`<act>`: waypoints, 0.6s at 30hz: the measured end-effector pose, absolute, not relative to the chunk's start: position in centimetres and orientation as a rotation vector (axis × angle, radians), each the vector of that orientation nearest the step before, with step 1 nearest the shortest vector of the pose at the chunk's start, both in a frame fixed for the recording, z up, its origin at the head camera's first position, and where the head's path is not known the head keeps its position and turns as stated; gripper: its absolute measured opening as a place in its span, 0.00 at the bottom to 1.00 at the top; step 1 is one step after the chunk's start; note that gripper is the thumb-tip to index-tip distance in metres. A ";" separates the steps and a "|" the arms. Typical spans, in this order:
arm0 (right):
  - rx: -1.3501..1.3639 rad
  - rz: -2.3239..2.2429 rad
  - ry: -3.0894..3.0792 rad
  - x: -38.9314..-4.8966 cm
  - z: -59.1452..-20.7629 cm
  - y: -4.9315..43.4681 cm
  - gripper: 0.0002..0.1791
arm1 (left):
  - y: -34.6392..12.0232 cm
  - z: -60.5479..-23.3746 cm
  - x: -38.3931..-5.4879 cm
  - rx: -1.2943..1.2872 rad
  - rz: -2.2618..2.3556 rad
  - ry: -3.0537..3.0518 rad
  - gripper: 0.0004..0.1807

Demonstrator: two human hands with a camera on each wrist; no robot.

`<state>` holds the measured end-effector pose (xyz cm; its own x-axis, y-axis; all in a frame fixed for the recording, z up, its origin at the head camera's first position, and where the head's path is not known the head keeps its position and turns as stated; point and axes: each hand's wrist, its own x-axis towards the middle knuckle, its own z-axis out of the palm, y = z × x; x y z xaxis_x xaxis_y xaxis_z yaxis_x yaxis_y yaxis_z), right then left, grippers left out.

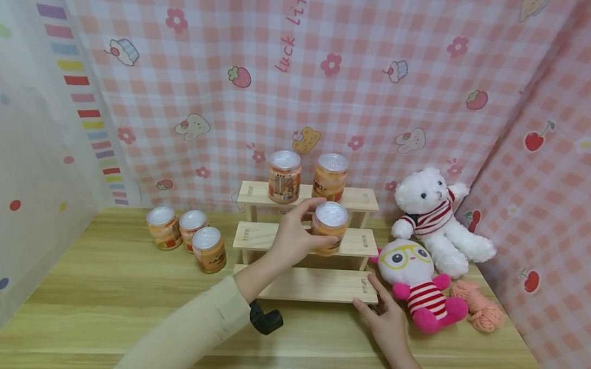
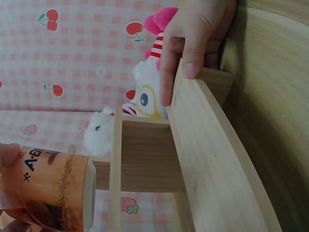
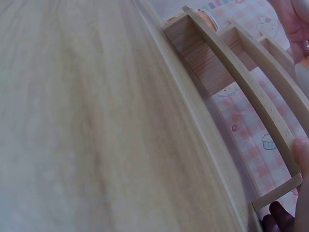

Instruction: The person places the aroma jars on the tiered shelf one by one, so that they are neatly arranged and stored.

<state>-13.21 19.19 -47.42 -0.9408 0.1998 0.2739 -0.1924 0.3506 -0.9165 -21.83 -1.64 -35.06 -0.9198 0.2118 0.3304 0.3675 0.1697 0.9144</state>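
Observation:
My left hand [image 1: 296,233] grips an orange-labelled can [image 1: 330,232] with a silvery lid, at the right part of a three-step wooden display stand [image 1: 304,285]. In the left wrist view a small gap shows between this can [image 2: 53,191] and the middle step [image 2: 116,169]. My right hand [image 1: 387,321] holds the right end of the lowest step, its thumb at the front edge and fingers along the side. On the top step stand two similar cans, the left can [image 1: 284,178] and the right can [image 1: 330,177], the latter partly hidden behind the held one.
Three more cans [image 1: 210,252] stand grouped on the wooden table [image 1: 100,308] left of the stand. To its right lie a white teddy bear [image 1: 431,216], a pink plush doll [image 1: 419,286] and a skein of peach yarn [image 1: 479,307]. Checked cloth [image 1: 366,105] hangs behind.

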 end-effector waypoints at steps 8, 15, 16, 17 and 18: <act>0.003 1.636 -2.275 -13.3 -47.4 19.2 0.34 | -1.2 -36.7 -23.1 -0.563 -1.814 -2.290 0.39; 0.000 1.628 -2.274 -13.3 -47.4 19.2 0.34 | -0.8 -37.2 -23.4 -0.562 -1.808 -2.276 0.39; -0.002 1.623 -2.278 -13.3 -47.3 19.2 0.34 | -0.8 -37.3 -23.5 -0.560 -1.815 -2.275 0.39; -0.002 1.623 -2.280 -13.3 -47.3 19.2 0.34 | -0.8 -37.3 -23.5 -0.556 -1.819 -2.274 0.39; -0.002 1.621 -2.282 -13.3 -47.3 19.2 0.34 | -0.7 -37.4 -23.5 -0.554 -1.827 -2.272 0.39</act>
<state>-13.26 19.24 -47.30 -0.9418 0.1956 0.2732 -0.1936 0.3487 -0.9170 -23.54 -0.73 -37.37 -0.9158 0.1767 0.3607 0.3902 0.1783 0.9033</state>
